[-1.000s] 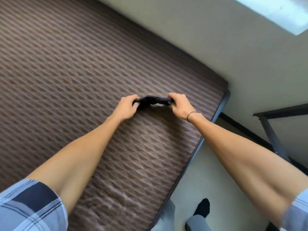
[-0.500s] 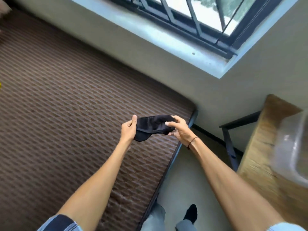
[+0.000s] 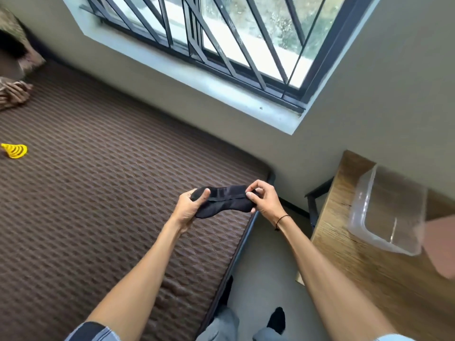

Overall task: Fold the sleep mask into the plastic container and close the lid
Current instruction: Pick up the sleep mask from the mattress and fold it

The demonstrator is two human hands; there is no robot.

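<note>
The black sleep mask [image 3: 222, 201] is held in the air above the corner of the brown quilted mattress [image 3: 98, 193], stretched between both hands. My left hand [image 3: 189, 207] grips its left end, thumb on top. My right hand [image 3: 264, 200] pinches its right end. A clear plastic container [image 3: 386, 212] lies tilted on the wooden table [image 3: 369, 279] to the right, its opening facing up and to the right. A pinkish blurred shape at the right edge [image 3: 442, 247] partly covers the container; I cannot tell whether it is the lid.
A barred window [image 3: 221, 33] fills the wall ahead. A yellow object [image 3: 14, 150] lies on the mattress at far left, with bedding [image 3: 14, 92] beyond it. A strip of floor [image 3: 266, 267] runs between mattress and table, where my feet stand.
The mask was lifted off the mattress and raised. My view turned up and to the right, bringing the window, table and container into sight. Both hands kept hold of the mask's ends.
</note>
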